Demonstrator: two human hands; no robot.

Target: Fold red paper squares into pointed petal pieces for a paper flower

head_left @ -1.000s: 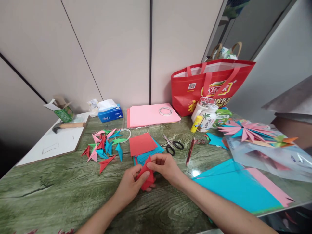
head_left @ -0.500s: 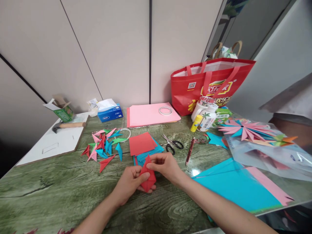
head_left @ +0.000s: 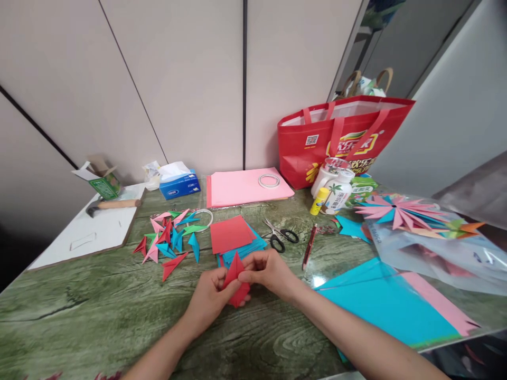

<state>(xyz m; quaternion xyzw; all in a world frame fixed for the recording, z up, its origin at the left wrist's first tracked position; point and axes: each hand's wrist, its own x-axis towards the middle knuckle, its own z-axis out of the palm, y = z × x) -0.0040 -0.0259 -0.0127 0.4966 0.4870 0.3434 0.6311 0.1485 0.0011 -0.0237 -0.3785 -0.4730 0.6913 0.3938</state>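
Observation:
A red sheet of paper folded to a pointed kite shape [head_left: 236, 267] is held above the front of the table, its tip pointing away from me. My left hand [head_left: 216, 293] grips it from the left, thumb on top and fingers underneath. From the right, my right hand [head_left: 266, 272] pinches its edge between thumb and fingers. Just beyond lies a stack of red paper squares [head_left: 231, 234] over blue paper squares [head_left: 253, 244]. Folded paper pieces [head_left: 168, 237] in red, pink, blue and green lie in a pile to the left.
Scissors [head_left: 280, 235] and a pen [head_left: 309, 247] lie right of the stack. Behind are pink sheets [head_left: 241, 187], a tissue box [head_left: 180, 184], a glue stick [head_left: 319, 201] and a red bag [head_left: 301, 153]. A hammer [head_left: 114, 207] rests on a white board [head_left: 55, 245]. Blue paper [head_left: 388, 306] covers the right front.
The folded red paper has tilted, and its tip has swung slightly left. My right thumb and fingers have shifted down from near the tip to its right edge.

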